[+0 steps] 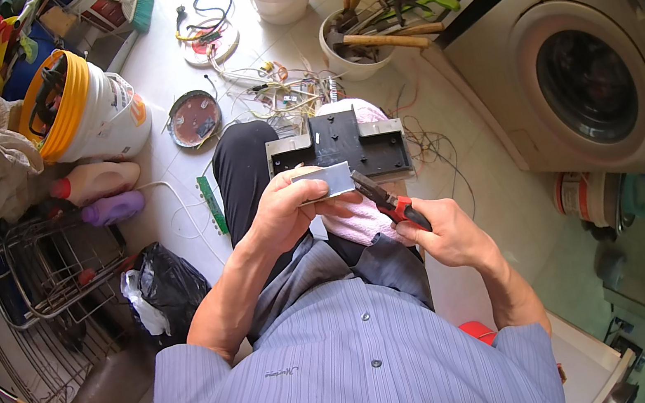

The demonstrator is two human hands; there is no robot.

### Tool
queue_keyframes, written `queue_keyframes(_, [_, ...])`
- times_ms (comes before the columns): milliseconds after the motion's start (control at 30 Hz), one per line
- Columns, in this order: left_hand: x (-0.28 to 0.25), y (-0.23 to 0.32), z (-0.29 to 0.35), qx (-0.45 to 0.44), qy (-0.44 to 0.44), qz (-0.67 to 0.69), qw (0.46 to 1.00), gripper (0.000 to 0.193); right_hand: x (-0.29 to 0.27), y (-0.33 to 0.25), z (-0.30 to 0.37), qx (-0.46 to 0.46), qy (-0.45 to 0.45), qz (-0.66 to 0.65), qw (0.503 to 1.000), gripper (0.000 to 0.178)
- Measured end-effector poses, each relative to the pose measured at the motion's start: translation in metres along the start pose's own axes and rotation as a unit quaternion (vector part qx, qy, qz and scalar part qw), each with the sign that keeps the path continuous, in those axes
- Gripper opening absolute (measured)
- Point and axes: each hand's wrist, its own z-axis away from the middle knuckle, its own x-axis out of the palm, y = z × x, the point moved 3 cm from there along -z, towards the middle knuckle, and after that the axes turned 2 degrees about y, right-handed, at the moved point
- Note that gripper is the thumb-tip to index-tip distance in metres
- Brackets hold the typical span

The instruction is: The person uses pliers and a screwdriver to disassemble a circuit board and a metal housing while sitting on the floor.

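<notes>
My left hand (278, 212) grips a small flat grey metal piece (338, 178) above my lap, thumb on top. In my right hand (454, 233) is a pair of pliers (400, 208) with red and black handles. The jaws meet the right edge of the metal piece; whether they are clamped on it is hard to tell. Just beyond my hands, a black tray-like casing (337, 145) with silvery edges rests across my knees. A pink towel (361, 225) lies under my hands and shows again past the casing.
Loose wires and small parts (290, 94) litter the floor ahead. Beyond stand a bucket of tools (334, 54) with hammers and a white bucket (280, 3). A washing machine (521, 80) is on the right. At left are a yellow-rimmed bucket (104, 109), bottles (111, 208) and a black bag (172, 282).
</notes>
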Motion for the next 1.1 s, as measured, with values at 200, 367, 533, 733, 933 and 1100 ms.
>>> queue_keyframes(200, [-0.005, -0.003, 0.005, -0.014, 0.032, -0.029, 0.999, 0.033, 0.002, -0.005, 0.0, -0.061, 0.027, 0.089, 0.994, 0.022])
queue_keyframes(367, [-0.009, -0.005, 0.006, -0.006, 0.035, -0.035, 0.999, 0.03, 0.007, 0.0, 0.0, -0.051, 0.009, 0.094, 0.994, 0.025])
queue_keyframes(533, [-0.012, -0.005, 0.011, 0.041, 0.035, -0.141, 0.989, 0.034, 0.009, 0.005, 0.0, -0.119, 0.083, 0.158, 0.977, 0.031])
queue_keyframes(733, [-0.011, -0.004, 0.015, 0.064, 0.035, -0.171, 0.983, 0.025, 0.009, 0.013, -0.004, -0.208, 0.179, 0.247, 0.929, 0.046])
queue_keyframes(933, [-0.008, -0.001, 0.015, 0.099, 0.052, -0.219, 0.969, 0.023, 0.01, 0.01, 0.0, -0.157, 0.15, 0.193, 0.957, 0.043])
queue_keyframes(1100, [-0.006, -0.002, 0.014, 0.107, 0.052, -0.209, 0.971, 0.022, 0.011, 0.009, 0.004, -0.115, 0.133, 0.139, 0.975, 0.038])
